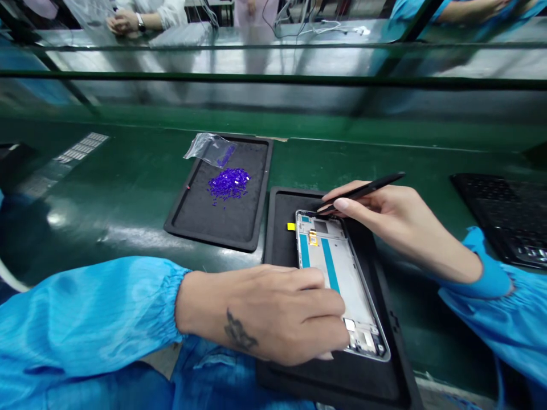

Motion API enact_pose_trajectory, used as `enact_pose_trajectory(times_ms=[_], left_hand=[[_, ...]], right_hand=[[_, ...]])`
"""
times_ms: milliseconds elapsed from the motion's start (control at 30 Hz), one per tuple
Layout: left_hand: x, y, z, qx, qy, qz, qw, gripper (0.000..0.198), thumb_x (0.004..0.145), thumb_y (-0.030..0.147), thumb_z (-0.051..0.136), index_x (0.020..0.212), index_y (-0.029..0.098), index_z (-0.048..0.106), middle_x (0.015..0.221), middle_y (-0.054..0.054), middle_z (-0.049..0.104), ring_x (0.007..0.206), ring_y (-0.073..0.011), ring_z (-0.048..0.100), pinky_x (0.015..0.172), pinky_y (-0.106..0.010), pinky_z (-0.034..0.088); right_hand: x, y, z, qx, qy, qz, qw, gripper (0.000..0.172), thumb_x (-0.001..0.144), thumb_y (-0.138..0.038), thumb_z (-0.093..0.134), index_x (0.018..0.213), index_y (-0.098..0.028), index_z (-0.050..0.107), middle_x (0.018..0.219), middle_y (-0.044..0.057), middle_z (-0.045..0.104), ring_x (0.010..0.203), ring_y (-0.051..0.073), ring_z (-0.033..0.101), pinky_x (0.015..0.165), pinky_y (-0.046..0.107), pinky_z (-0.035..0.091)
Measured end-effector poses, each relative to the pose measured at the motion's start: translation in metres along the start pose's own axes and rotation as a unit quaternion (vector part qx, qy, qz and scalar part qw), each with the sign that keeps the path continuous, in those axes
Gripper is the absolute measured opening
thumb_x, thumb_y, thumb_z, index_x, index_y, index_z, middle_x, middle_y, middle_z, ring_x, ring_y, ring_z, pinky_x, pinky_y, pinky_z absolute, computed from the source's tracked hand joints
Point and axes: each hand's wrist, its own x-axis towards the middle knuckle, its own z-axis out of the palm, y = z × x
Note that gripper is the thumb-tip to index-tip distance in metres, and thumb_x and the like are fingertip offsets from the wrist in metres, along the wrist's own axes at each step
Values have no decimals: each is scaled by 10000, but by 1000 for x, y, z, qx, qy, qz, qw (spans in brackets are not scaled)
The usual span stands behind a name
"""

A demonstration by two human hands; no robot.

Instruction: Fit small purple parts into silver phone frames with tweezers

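Note:
A silver phone frame with blue adhesive strips lies on a black tray, its far end angled left. My left hand is closed over the frame's near left side, fingers curled; the fingertips are mostly hidden. Between the thumb and fingers of my right hand are black tweezers, their tips at the frame's far edge. Whether the tips pinch anything is too small to tell. A yellow tab sticks out on the frame's left, and a gold flex connector sits near the top.
Left of the frame, a second black tray holds a pile of small purple pieces and a clear plastic bag. A black slotted tray lies at the right. Behind a green rail, other people sit across the bench.

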Motion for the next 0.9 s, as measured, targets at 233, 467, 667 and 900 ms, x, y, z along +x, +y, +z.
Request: enact_pose_trajectory(times_ms=[233, 467, 667, 900], left_hand=[[1, 0, -2, -3, -5, 1, 1000, 287, 1033, 239, 452, 847, 132, 642, 871, -65, 691, 755, -191, 519, 709, -310, 474], [2, 0, -2, 3, -4, 1, 1000, 300, 1037, 235, 443, 845, 133, 650, 875, -63, 696, 752, -189, 524, 716, -309, 472], [1, 1, -2, 2, -15, -2, 1000, 315, 1039, 239, 438, 842, 132, 659, 877, -63, 698, 747, -190, 512, 707, -314, 476], [0, 1, -1, 3, -18, -6, 1000, 302, 1037, 231, 443, 846, 132, 655, 895, -64, 694, 760, -190, 517, 701, -315, 479]], right_hand=[[0, 0, 1, 40, 0, 16, 999, 325, 932, -451, 641, 906, -149, 760, 1023, 97, 755, 865, 182, 710, 780, 278, 581], [0, 1, 1, 26, -3, 8, 1000, 344, 941, -448, 620, 870, -143, 763, 1027, 102, 760, 866, 186, 712, 772, 282, 580], [-1, 1, 1, 9, -3, -7, 1000, 339, 961, -419, 593, 873, -139, 765, 1028, 95, 761, 867, 176, 705, 784, 281, 567], [-5, -1, 4, -48, 17, -40, 998, 284, 974, -371, 575, 961, -152, 755, 1052, 81, 764, 896, 190, 703, 800, 298, 552]])
